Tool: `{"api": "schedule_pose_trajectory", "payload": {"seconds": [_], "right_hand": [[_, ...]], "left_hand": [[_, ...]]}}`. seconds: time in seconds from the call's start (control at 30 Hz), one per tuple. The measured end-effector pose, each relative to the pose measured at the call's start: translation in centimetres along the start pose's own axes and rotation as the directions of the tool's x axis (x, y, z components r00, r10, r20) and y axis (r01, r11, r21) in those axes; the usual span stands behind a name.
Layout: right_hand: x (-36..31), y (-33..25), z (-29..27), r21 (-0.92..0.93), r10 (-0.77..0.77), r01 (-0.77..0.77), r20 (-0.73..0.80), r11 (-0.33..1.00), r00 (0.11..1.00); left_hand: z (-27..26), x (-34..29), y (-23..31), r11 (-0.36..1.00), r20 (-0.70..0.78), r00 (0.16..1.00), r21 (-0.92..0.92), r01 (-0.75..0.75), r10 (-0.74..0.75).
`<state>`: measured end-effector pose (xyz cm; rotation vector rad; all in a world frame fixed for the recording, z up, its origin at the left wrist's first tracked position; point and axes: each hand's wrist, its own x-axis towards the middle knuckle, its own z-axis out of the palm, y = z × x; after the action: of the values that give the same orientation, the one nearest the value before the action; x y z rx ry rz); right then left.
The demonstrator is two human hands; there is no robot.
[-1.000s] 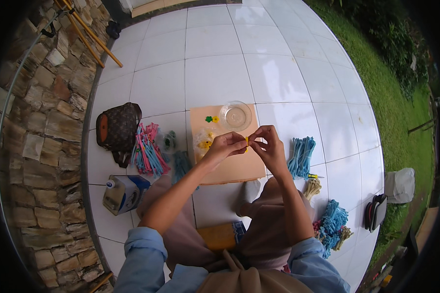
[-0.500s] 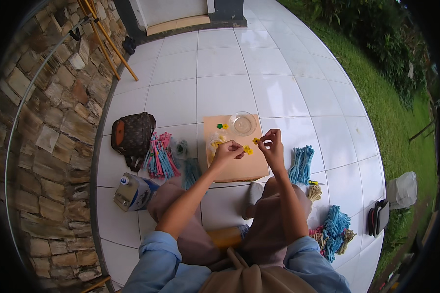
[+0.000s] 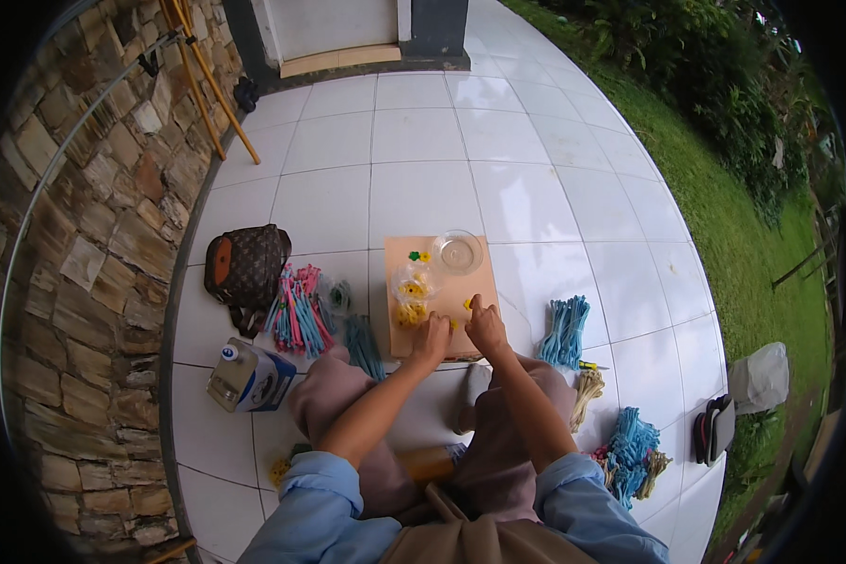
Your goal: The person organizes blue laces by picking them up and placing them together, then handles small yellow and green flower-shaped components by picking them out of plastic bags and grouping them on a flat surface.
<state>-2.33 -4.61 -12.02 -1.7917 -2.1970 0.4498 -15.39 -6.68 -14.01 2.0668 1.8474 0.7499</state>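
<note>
Both my hands are low over a tan board [image 3: 398, 348] on the tiled floor. My left hand [image 3: 431, 338] is closed, with a small yellow flower piece [image 3: 454, 324] by its fingertips. My right hand [image 3: 485, 329] is closed too, its fingertips at another yellow flower piece [image 3: 468, 304] near the board's right side. Beside my left hand, yellow pieces [image 3: 411, 313] lie in and around a clear plastic bag [image 3: 415, 277]. Farther back on the board are a green flower piece [image 3: 414, 256], a yellow one beside it, and a clear round bowl [image 3: 459, 252].
Left of the board are pink and blue bundled strands [image 3: 301, 310], a brown backpack [image 3: 247, 268] and a jug [image 3: 249, 376]. On the right lie blue bundles [image 3: 563, 331], beige strands [image 3: 587, 397] and a mixed heap [image 3: 634, 446]. A stone wall [image 3: 94, 310] borders the left.
Both hands have come down and nearer to me, from holding yellow flower pieces above the board to its surface. The bag of yellow pieces is now less covered. The view has shifted slightly.
</note>
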Motion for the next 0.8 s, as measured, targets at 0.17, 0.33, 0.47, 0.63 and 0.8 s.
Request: {"api": "schedule_pose_trajectory", "payload": {"seconds": [0.17, 0.33, 0.47, 0.63, 0.8], "right_hand": [[3.5, -1.9, -5.3, 0.566, -0.045, 0.167, -0.222, 0.807, 0.974], [6.6, -7.3, -2.8, 0.591, -0.262, 0.310, -0.169, 0.745, 0.950], [6.7, -5.8, 0.9, 0.381, -0.232, 0.202, 0.035, 0.902, 0.972], [6.3, -5.3, 3.3, 0.227, -0.154, 0.145, 0.022, 0.963, 0.988], [6.3, -6.2, 2.2, 0.254, -0.211, 0.198, 0.024, 0.947, 0.977]], "left_hand": [[-9.4, 2.3, 2.6, 0.960, -0.019, 0.992, -0.253, 0.119, -0.128], [-7.6, 3.5, -7.6, 0.860, -0.131, 0.908, -0.397, 0.320, -0.399], [-3.7, 4.0, -6.0, 0.883, -0.068, 0.923, -0.323, 0.340, -0.380], [-4.2, 4.3, -5.1, 0.895, 0.252, 0.903, -0.198, 0.400, -0.348], [-2.8, 3.2, -5.6, 0.952, 0.131, 0.946, -0.044, 0.303, -0.295]]}}
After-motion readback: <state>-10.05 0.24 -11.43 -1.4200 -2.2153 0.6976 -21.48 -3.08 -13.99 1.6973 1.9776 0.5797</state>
